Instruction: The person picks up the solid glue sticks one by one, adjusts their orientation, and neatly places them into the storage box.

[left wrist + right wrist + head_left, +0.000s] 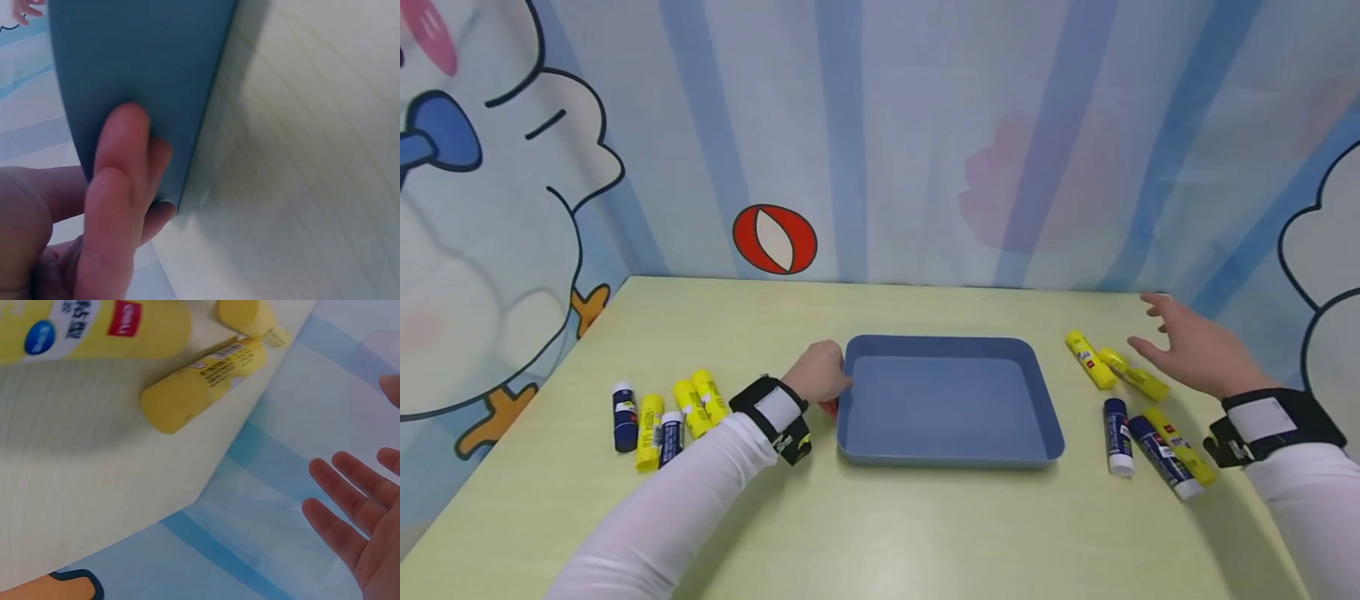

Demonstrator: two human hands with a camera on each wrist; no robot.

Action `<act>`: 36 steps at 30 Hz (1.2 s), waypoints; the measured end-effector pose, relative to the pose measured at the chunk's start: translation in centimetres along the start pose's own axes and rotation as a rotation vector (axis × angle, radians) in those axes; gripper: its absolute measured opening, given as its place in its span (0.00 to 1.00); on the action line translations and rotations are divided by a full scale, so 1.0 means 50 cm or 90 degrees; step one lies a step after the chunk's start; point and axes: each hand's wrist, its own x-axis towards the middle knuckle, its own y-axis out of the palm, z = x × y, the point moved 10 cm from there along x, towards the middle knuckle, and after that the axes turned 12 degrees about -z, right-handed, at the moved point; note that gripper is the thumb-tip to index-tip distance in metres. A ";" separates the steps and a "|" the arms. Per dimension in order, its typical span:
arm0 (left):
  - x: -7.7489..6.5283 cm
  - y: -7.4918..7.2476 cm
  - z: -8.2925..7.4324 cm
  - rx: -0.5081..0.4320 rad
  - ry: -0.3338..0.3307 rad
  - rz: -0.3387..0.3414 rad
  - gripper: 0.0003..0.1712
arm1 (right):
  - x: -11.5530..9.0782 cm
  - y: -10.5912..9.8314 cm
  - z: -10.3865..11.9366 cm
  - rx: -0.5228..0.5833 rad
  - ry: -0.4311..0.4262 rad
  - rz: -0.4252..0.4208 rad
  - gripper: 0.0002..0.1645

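Observation:
My left hand (818,372) pinches the left wall of a shallow blue-grey tray (951,462). In the left wrist view, its fingers (125,131) lie on the tray's outer side, while the thumb goes behind the rim. The inside of the tray is bare. My right hand (1206,350) is held up over the table's right side with fingers spread and nothing in them. Nearest to it are a yellow glue stick (1133,375) and another yellow glue stick (1090,360). In the right wrist view, the open fingers show beyond the yellow glue sticks (203,384).
Closer on the right lie two navy glue sticks (1117,437) and a yellow glue stick (1182,446). Left of the tray are several more, yellow (650,433) and navy (624,421), partly behind my left sleeve (677,508). A printed curtain (895,142) borders the pale table (880,533).

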 end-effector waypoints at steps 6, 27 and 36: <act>-0.004 -0.001 0.001 0.000 -0.006 -0.002 0.17 | 0.005 0.047 -0.032 -0.044 0.015 0.043 0.46; -0.005 0.011 -0.004 -0.013 -0.015 0.008 0.17 | -0.036 0.163 -0.098 -0.057 0.071 0.208 0.37; 0.000 0.013 -0.005 -0.002 -0.014 0.000 0.17 | -0.039 0.165 -0.091 -0.051 0.065 0.211 0.22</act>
